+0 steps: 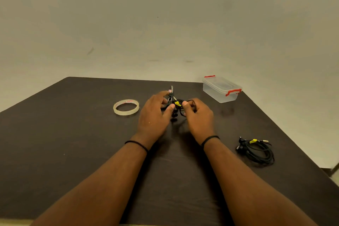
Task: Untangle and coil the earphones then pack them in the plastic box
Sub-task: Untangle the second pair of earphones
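A: Where were the earphones when you looked?

B: One tangled black set (177, 105) was up between both hands, over the middle of the dark bench (73, 134). It had a yellow tag on the cable, right between the two thumbs.

A: And how were the hands on it?

B: The left hand (154, 113) had its thumb and fingers curled in on the left side of the bundle, pinching it. The right hand (198, 115) gripped the right side, its fingers curled narrow round a loop of black cable, thumb tip pressed near the yellow tag. A bit of cable and what looked like an earbud hung down below the thumbs. Something grey with a small red-and-white label stuck up above the left fingers; I could not tell what it was.

A: Was there a second set?

B: Yes, another black earphone bundle (256, 150) lay on the bench near its right edge, beside the right forearm but apart from it. It also carried a yellow tag, with the plug pointing right.

A: And the plastic box?

B: The clear plastic box (221, 89) sat at the far right corner of the bench, lid on, with red clips at both ends. It was well apart from the hands.

A: Anything else there?

B: A roll of clear tape (126, 107) lay flat just left of the left hand. Each wrist wore a thin black band
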